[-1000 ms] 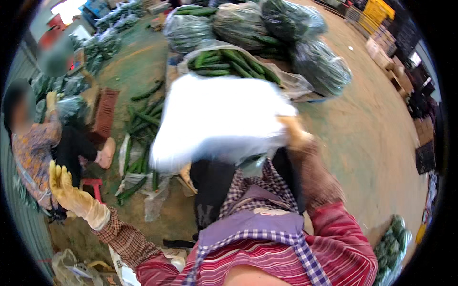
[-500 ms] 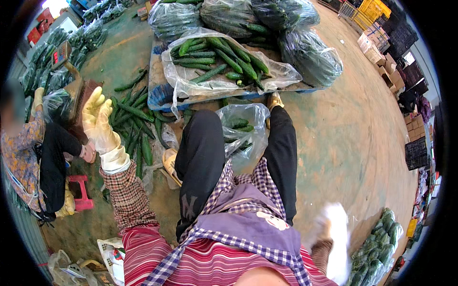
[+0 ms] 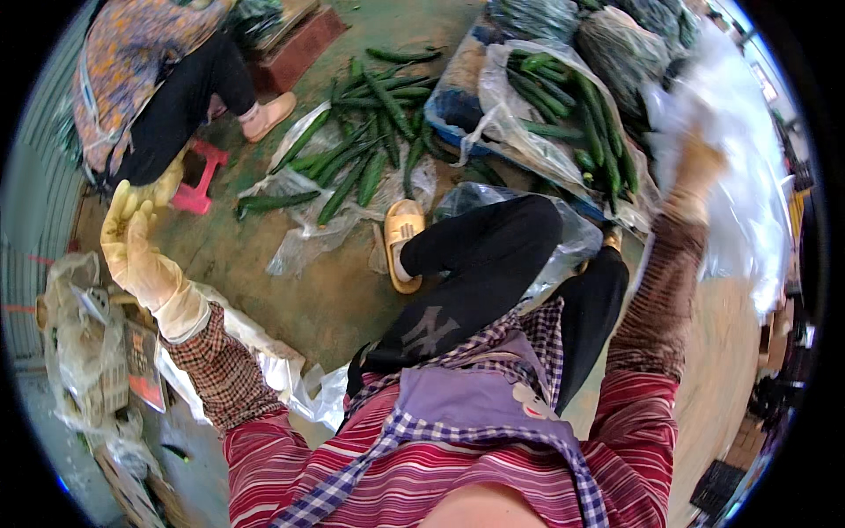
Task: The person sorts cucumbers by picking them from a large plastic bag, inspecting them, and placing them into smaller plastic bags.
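My left hand [image 3: 130,239], in a cream rubber glove, is raised out at my left with its fingers spread and nothing in it. My right hand [image 3: 697,165], in a brownish glove, is lifted at the right and grips a large clear plastic bag [image 3: 748,176] that blurs as it moves through the air. Below it, an open plastic sheet [image 3: 528,141] holds a pile of green cucumbers [image 3: 581,114]. More cucumbers [image 3: 361,150] lie loose on the green floor ahead of my knees.
Another person [image 3: 150,79] in a patterned top sits on a small pink stool [image 3: 201,180] at the upper left. A clear bag [image 3: 493,207] lies at my feet. Crumpled plastic bags [image 3: 84,343] and boxes are at my left. Filled bags of greens [image 3: 616,26] stand beyond.
My right hand has swung up from low at my right to high at the right, carrying the clear bag. My left hand stays raised and open. The view has turned left.
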A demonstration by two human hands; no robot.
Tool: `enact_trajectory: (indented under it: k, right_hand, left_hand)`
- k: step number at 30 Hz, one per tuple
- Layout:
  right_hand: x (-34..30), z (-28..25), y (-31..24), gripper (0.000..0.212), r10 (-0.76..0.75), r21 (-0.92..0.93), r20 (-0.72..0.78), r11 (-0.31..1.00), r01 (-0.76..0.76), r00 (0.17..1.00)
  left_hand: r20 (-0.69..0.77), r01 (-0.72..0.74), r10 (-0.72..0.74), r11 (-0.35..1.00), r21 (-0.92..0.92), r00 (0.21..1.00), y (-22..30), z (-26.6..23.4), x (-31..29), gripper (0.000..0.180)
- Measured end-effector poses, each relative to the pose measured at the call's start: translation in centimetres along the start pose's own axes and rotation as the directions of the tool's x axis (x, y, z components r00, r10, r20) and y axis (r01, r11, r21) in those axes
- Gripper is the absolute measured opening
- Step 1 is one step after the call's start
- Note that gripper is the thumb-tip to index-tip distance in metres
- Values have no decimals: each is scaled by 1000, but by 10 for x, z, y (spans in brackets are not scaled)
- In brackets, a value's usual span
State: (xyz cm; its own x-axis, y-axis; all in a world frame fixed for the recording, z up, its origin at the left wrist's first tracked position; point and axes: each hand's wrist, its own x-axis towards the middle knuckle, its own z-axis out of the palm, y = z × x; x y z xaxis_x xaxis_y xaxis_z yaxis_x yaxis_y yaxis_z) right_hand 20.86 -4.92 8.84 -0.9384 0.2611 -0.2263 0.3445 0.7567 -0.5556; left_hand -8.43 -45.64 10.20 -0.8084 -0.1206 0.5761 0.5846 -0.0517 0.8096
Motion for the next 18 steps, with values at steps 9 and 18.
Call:
enact_trajectory:
  k: [9,18]
  right_hand:
    - [26,58,-39,36,-295,219,361,949,227,884]
    - [108,144,-46,55,-220,704,83,703,99,972]
  left_hand:
    - [551,-237,8,908,346,835,-15,-49,-51,69]
    - [771,-219,35,966,137,636,-54,77,-176,91]
